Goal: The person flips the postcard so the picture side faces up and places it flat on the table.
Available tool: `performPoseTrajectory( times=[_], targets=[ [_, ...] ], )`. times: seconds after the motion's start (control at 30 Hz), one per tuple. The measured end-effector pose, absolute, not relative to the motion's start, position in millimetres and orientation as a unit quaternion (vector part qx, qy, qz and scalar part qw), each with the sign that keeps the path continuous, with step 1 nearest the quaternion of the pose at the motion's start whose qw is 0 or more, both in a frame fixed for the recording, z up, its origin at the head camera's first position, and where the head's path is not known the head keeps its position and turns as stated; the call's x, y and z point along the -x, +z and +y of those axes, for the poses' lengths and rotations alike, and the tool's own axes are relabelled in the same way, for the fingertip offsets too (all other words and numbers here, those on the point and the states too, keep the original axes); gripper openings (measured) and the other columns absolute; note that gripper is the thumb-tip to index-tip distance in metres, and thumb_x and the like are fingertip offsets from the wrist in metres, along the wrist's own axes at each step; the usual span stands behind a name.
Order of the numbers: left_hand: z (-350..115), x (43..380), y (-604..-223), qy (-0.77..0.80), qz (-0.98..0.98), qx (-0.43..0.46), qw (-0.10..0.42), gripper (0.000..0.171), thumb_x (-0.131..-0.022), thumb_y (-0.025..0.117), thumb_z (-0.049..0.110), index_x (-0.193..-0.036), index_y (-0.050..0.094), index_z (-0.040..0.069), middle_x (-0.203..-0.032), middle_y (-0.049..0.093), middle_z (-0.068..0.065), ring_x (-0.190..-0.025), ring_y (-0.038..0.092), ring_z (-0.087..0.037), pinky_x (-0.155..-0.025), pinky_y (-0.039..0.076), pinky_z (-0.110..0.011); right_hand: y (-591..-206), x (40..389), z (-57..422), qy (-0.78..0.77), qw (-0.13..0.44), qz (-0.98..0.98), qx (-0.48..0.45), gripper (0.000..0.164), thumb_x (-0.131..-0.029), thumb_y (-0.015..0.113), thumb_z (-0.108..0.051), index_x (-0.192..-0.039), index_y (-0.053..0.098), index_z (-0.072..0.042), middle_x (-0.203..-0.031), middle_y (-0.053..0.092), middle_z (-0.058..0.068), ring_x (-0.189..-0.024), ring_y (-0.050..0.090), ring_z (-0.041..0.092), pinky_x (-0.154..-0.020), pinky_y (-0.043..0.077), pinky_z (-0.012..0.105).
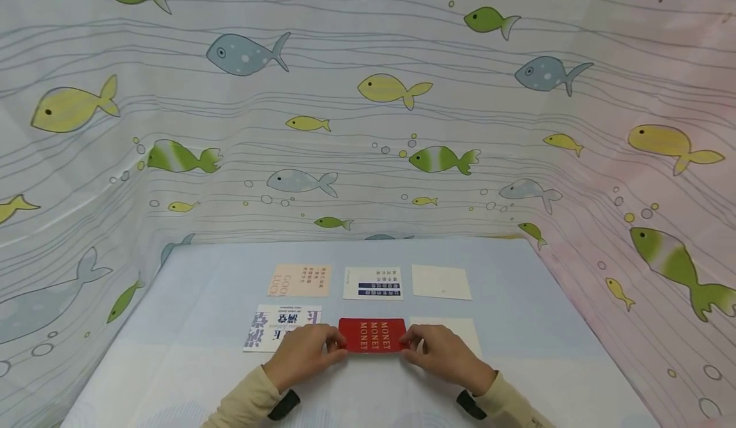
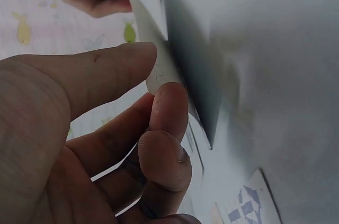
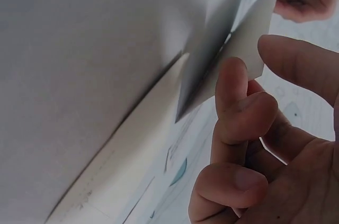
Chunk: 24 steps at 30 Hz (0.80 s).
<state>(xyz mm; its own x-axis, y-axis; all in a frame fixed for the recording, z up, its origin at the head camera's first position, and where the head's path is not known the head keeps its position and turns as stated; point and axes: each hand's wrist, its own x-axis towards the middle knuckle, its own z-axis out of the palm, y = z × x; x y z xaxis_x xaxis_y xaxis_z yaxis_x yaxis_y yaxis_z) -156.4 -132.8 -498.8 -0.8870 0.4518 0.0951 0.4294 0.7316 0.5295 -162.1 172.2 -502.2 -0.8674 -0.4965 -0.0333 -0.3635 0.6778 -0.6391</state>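
Note:
A red card [image 1: 372,336] printed "MONEY" is held in front of me between both hands. My left hand [image 1: 305,352] pinches its left edge between thumb and fingers. My right hand [image 1: 443,354] grips the right edge the same way. The wrist views show the card's pale back [image 2: 159,60], with the card tilted close over the table. A white card with blue-purple print [image 1: 285,326] lies beside the left hand, partly hidden by it. Behind the right hand, a plain cream card [image 1: 467,332] is partly covered.
Further back lie a peach card [image 1: 303,280] reading "GOOD LUCK", a white card with dark blue bars [image 1: 374,283] and a plain cream card [image 1: 441,282]. The pale blue tabletop [image 1: 368,402] meets fish-patterned sheeting [image 1: 368,140] at the back and sides.

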Motion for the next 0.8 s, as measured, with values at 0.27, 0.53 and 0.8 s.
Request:
performPoseTrajectory(
  times=[0.27,0.53,0.8],
  targets=[
    [-134,156,-509,0.292,0.926,-0.236,0.045,0.015,-0.086,0.081,0.028,-0.094,0.075,0.017,-0.071,0.054,0.018,-0.063,0.047,0.000,-0.058,0.040,-0.024,-510,161,169,-0.309,0.126,0.915,0.228,0.018,-0.091,0.076,-0.026,-0.105,0.072,-0.016,-0.082,0.059,-0.017,-0.069,0.053,0.003,-0.063,0.046,0.025],
    [-134,157,-515,0.297,0.924,-0.235,0.053,0.016,-0.084,0.082,0.025,-0.095,0.074,0.016,-0.071,0.053,0.017,-0.064,0.047,-0.001,-0.059,0.041,-0.024,-510,161,168,-0.294,0.127,0.920,0.228,0.017,-0.090,0.077,-0.025,-0.104,0.071,-0.017,-0.081,0.058,-0.018,-0.071,0.052,0.003,-0.063,0.044,0.025],
    [-136,158,-514,0.299,0.924,-0.233,0.055,0.016,-0.084,0.082,0.024,-0.095,0.074,0.015,-0.072,0.054,0.016,-0.064,0.047,-0.001,-0.059,0.041,-0.024,-511,163,164,-0.290,0.136,0.920,0.226,0.019,-0.090,0.077,-0.027,-0.105,0.072,-0.017,-0.083,0.059,-0.018,-0.073,0.051,0.004,-0.064,0.044,0.025]
  ],
)
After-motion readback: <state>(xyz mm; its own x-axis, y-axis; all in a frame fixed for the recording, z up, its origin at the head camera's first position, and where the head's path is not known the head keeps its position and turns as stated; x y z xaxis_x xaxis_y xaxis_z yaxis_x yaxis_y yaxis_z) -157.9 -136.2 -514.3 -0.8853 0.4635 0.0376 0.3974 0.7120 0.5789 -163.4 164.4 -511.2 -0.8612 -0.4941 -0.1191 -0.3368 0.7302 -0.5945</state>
